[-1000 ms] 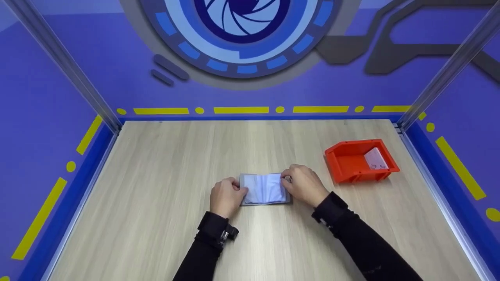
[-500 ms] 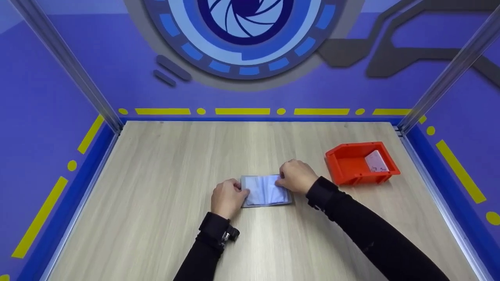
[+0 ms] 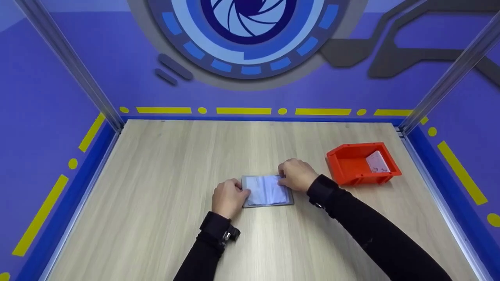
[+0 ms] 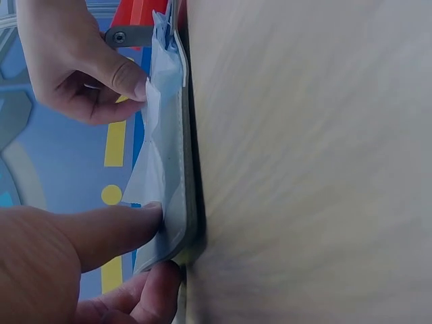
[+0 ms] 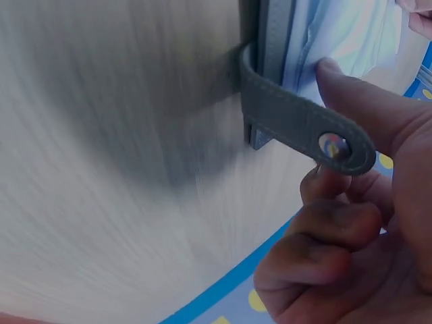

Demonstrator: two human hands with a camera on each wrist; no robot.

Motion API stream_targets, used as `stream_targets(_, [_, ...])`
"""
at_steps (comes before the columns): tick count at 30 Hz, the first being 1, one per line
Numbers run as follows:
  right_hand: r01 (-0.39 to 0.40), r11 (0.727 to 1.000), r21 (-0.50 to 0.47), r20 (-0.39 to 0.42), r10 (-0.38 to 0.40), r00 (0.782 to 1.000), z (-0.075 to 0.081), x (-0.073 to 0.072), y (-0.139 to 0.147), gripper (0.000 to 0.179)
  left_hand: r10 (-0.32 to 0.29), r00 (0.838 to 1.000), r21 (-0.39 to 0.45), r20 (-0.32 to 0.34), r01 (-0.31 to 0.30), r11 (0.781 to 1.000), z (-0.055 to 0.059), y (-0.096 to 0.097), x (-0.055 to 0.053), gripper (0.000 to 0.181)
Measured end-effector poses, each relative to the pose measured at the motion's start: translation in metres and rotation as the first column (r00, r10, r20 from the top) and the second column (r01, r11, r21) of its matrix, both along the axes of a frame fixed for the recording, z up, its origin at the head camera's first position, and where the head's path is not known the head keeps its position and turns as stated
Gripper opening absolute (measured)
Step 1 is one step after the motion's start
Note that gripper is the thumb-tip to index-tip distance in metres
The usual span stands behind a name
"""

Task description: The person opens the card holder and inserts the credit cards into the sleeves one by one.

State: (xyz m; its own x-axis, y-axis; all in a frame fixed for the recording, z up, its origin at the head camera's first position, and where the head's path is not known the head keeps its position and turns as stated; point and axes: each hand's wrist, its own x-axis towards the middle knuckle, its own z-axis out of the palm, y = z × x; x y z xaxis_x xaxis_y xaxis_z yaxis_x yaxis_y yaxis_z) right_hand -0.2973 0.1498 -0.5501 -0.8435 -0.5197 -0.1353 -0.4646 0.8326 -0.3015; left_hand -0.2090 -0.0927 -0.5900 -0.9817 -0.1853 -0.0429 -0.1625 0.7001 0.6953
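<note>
A small grey card holder (image 3: 268, 203) lies spread on the table, its clear plastic sleeves (image 3: 269, 189) facing up. My left hand (image 3: 227, 197) pinches its left edge, thumb on the sleeves and fingers beneath the cover, as the left wrist view shows. At the upper right corner is my right hand (image 3: 299, 175), its thumb (image 5: 347, 91) on the sleeves and its other fingers curled. A stitched strap (image 5: 290, 111) with a metal snap (image 5: 332, 145) sticks out from the cover beside those fingers. Some sleeves (image 4: 154, 135) stand raised off the cover between the hands.
An orange-red plastic bin (image 3: 363, 179) stands at the right on the wood-grain table (image 3: 175, 164), with a pale printed card (image 3: 377, 160) leaning inside. Blue-purple panels (image 3: 97, 66) with metal corner posts enclose the back and sides.
My right hand has shifted up and left from the holder's right edge to its upper right corner, wrist turned. My left hand keeps its grip; the view has shifted slightly.
</note>
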Motion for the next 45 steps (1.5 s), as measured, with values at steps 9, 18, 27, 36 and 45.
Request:
stream_targets(9, [0.066, 0.996, -0.063, 0.135, -0.057, 0.989, -0.003, -0.008, 0.004, 0.007, 0.002, 1.0, 0.001, 0.003, -0.002, 1.0, -0.002, 0.001, 0.001, 0.021])
stream_targets(18, [-0.001, 0.997, -0.077, 0.105, 0.009, 0.994, -0.004, -0.011, 0.004, 0.017, -0.008, 1.0, 0.008, 0.0, 0.008, 1.0, 0.0, -0.001, -0.001, 0.021])
stream_targets(27, [-0.037, 0.994, -0.101, 0.114, 0.049, 0.992, 0.011, -0.012, 0.003, 0.019, -0.014, 1.0, 0.013, -0.026, 0.015, 1.0, -0.001, -0.001, -0.001, 0.017])
stream_targets(36, [-0.027, 0.986, -0.162, 0.199, 0.06, 0.978, 0.021, -0.017, -0.009, 0.025, -0.017, 0.999, 0.021, -0.038, 0.018, 1.0, 0.002, -0.001, -0.001, 0.016])
stream_targets(45, [0.046, 0.976, -0.214, 0.298, 0.021, 0.954, 0.026, -0.021, -0.029, 0.032, -0.021, 0.999, 0.019, -0.042, 0.022, 1.0, 0.0, 0.0, -0.002, 0.015])
